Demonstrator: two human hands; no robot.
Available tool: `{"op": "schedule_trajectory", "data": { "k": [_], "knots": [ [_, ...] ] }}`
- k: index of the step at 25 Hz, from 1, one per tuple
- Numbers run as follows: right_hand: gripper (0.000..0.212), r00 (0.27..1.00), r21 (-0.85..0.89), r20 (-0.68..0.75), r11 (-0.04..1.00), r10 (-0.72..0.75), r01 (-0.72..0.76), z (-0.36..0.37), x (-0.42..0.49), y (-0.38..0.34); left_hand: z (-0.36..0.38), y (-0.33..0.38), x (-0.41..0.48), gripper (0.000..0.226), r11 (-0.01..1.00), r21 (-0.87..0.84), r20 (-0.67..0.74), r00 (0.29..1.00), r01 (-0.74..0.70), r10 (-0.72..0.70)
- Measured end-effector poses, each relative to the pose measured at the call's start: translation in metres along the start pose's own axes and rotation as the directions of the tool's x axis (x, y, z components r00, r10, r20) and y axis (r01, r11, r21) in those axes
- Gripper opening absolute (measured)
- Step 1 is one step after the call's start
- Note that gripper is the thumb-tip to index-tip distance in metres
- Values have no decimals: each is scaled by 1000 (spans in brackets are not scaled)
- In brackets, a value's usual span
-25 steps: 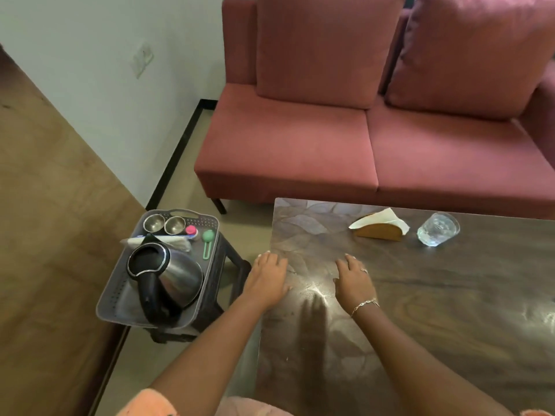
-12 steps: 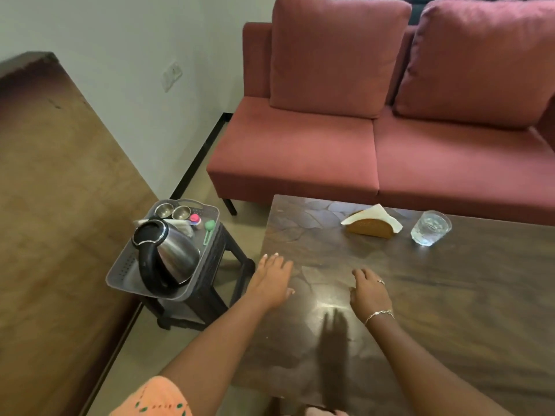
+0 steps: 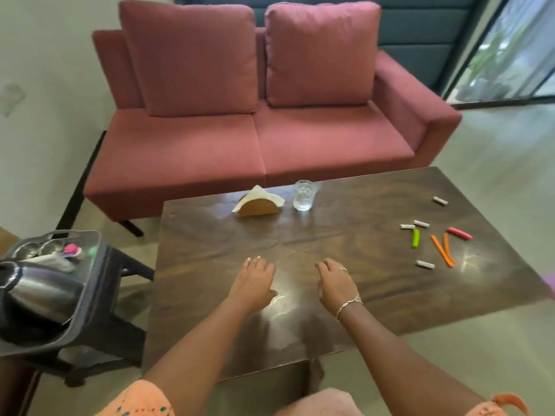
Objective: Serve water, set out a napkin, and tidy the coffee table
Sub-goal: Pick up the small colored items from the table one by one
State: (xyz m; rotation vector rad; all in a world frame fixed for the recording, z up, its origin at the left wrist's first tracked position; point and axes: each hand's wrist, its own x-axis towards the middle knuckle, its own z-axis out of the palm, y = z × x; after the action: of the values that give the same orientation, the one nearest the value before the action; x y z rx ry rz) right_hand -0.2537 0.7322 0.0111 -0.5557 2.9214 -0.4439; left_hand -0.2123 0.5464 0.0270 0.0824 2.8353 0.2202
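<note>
CHANGE: view swung right since a second ago, revealing loose coloured sticks (image 3: 415, 238) on worktop (image 3: 345, 235) right end | HANDS: left hand (image 3: 255, 280), right hand (image 3: 335, 285) remain flat on worktop, each grip open, empty | ITEMS: glass (image 3: 304, 195) just beside napkin holder (image 3: 259, 204), far edge | ASSESSMENT: serving appears done; tidying outstanding

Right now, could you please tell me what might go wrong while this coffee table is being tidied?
1. The glass of water stands near the far edge of the table, beside the napkin holder; a careless reach could tip it.
2. The small pieces, white, green, orange and pink, lie loose on the table's right side; sweeping them with the right hand might send some onto the floor.
</note>
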Motion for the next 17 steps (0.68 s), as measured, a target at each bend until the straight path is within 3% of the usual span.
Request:
{"op": "schedule_trajectory", "data": {
  "k": [8, 17],
  "knots": [
    [35, 982, -88, 104, 985, 156, -148, -22, -6, 177, 12, 108, 94, 57, 989, 36, 67, 988, -143, 140],
    [21, 929, -178, 220, 949, 298, -262, -33, 32, 355, 20, 229, 263, 46, 958, 78, 171, 951, -275, 259]
  ]
}}
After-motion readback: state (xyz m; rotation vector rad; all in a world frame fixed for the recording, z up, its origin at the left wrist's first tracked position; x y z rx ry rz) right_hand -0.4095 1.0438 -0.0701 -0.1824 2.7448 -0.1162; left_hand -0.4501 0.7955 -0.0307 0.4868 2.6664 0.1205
